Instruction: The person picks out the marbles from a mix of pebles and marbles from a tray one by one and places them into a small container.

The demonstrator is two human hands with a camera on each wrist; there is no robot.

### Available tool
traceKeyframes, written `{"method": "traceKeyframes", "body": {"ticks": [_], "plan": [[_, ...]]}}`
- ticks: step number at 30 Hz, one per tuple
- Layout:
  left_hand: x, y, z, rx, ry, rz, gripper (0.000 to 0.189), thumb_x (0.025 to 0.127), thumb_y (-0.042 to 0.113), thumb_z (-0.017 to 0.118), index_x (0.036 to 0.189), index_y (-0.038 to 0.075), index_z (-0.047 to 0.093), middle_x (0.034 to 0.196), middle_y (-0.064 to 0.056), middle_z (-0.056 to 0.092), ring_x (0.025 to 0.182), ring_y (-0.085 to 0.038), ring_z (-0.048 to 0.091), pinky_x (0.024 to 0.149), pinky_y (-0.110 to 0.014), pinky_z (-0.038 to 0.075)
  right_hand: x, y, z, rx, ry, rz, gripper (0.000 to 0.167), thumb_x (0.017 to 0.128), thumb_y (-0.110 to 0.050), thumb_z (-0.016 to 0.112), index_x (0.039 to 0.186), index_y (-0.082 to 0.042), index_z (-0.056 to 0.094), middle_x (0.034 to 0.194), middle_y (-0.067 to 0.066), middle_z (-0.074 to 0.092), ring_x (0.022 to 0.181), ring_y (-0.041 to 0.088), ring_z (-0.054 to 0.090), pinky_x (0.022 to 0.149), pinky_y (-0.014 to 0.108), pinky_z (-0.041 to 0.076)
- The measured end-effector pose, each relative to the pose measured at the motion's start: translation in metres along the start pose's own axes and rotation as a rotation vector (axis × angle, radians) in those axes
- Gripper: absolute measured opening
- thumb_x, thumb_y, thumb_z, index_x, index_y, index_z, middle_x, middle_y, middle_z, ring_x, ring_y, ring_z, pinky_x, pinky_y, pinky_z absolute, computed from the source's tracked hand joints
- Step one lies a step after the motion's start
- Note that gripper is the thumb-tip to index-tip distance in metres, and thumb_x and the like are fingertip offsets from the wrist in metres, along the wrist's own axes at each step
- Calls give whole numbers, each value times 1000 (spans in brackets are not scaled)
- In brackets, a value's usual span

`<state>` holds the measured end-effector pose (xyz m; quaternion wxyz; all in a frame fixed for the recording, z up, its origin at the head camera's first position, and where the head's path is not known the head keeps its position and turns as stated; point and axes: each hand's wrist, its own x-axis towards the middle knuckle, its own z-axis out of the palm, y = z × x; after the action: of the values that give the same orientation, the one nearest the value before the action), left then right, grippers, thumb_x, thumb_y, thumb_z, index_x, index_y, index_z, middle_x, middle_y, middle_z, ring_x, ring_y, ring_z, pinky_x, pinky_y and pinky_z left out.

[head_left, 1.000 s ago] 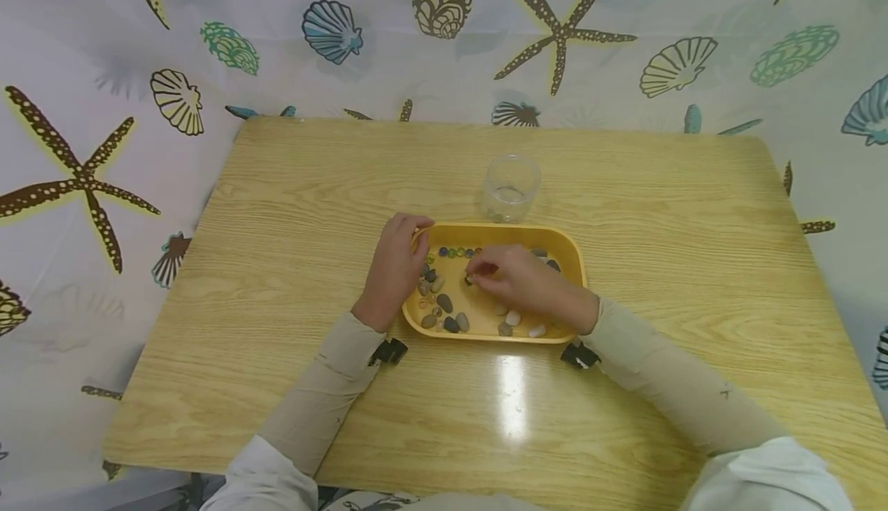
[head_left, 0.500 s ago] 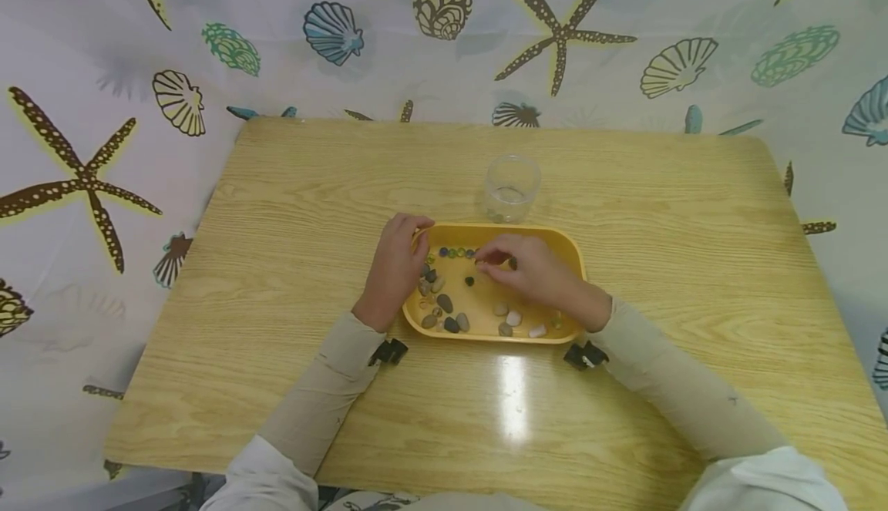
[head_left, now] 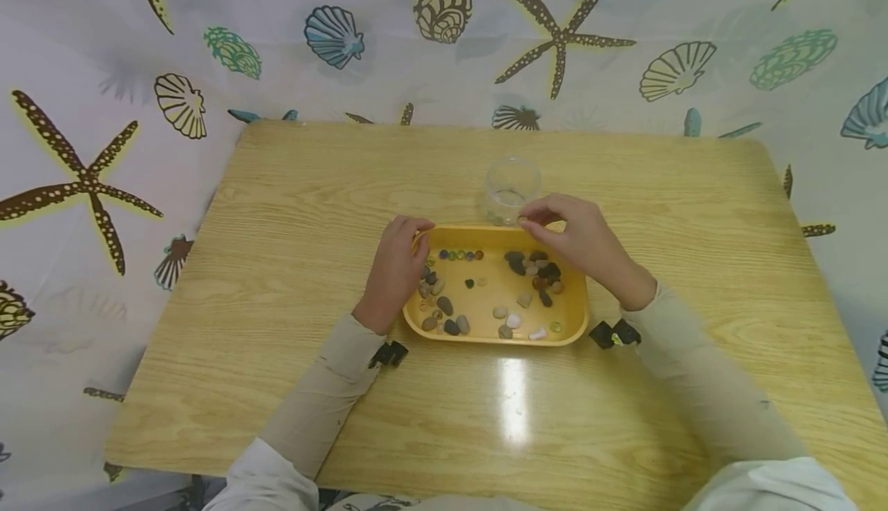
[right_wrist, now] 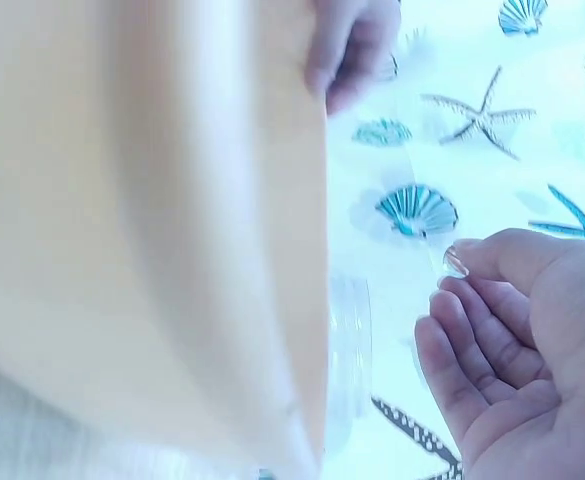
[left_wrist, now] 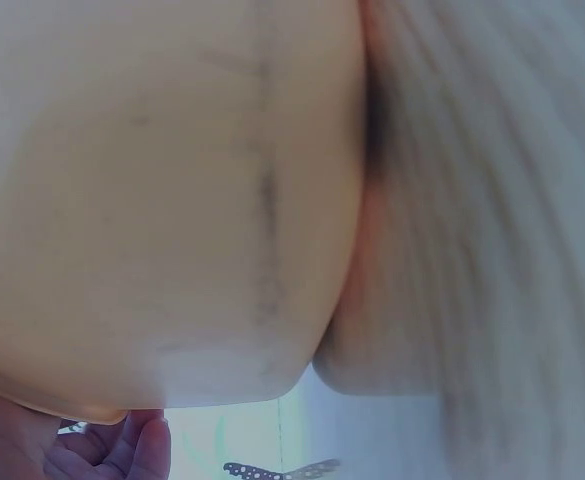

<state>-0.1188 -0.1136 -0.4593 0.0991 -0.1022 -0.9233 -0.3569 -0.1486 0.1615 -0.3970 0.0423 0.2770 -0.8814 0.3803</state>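
- step in hand, as i read it: carrying one small glass marble (right_wrist: 456,262) in the right hand (head_left: 590,241), at the far rim of the yellow tray (head_left: 494,294), near the clear cup (head_left: 512,187).
- right grip: thumb and fingertip pinch the marble; remaining fingers bent, holding nothing that i can see.
- left grip: thumb inside the tray, fingers over its far left rim, gripping it; probably steadying.
- next move, my judgement: keep the pinch light and clear the rim before letting go; a smooth ball could slip.
- marble, from the right wrist view: small, see-through, with a brownish streak; mostly hidden by the fingertip. can't tell whether it lies over the rim or beyond it.
- tray contents: a short row of coloured marbles (head_left: 461,255) along the far side; dark stones (head_left: 548,270) bunched at right; a white stone (head_left: 513,321) nearer me.
- tray and cup both stand on the wooden desk (head_left: 298,210).
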Motion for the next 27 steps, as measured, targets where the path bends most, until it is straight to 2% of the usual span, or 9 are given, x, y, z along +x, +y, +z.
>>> {"method": "traceKeyframes", "body": {"ticks": [9,27], "plan": [[0,0,1,0,-8,-15,21,96,14,50,115,11,60,108,-2,53,94,-15,48,74,-28,45,12,18,-12,-26,69,76,21,89,-26,65,101,-10,68,96,2,66,85,17,62,73,39,51],[0,-1,0,-17,-9,-11,21,96,12,52,115,11,60,109,-2,53,94,-15,49,74,-27,46,31,36,2,-71,61,96,23,90,-23,63,105,-6,67,98,7,65,84,21,62,78,42,50]]}}
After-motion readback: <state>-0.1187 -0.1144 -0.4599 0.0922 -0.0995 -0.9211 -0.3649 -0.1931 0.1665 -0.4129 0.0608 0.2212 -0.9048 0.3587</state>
